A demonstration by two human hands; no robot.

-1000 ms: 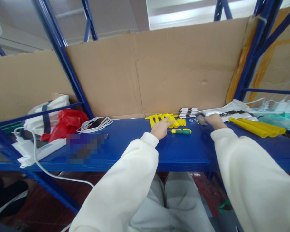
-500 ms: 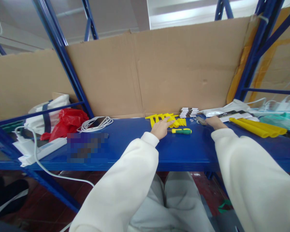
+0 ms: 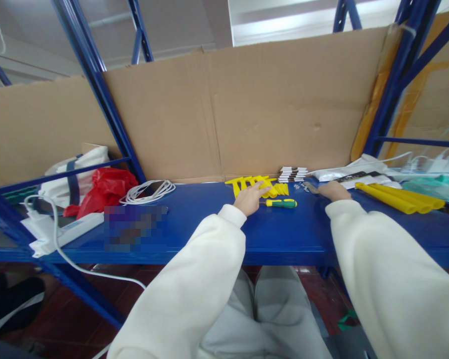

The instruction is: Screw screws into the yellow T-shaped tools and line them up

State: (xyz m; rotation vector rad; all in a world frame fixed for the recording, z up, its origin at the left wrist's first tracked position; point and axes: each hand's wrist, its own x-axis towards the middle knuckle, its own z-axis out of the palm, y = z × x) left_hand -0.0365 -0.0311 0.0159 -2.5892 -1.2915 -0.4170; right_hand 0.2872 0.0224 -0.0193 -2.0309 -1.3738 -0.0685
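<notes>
In the head view, here's the left hand (image 3: 247,199), fingers stretched out rather than wrapped, resting over the row of yellow, T-shaped, plastic-looking parts (image 3: 272,191) towards the back of the blue metal shelf (image 3: 284,234); they look light, stiff and rather slick, so a pinch on a narrow stem should suit them. Just in front lies the screwdriver with a green-and-yellow handle (image 3: 282,203), probably the heavier item, best taken round that thick grip. Over to the right, the right hand (image 3: 335,191) is at a small, flat, greyish piece (image 3: 312,188), seemingly thin and light, an edge-pinch job; whether the fingers close on it, I can't tell.
</notes>
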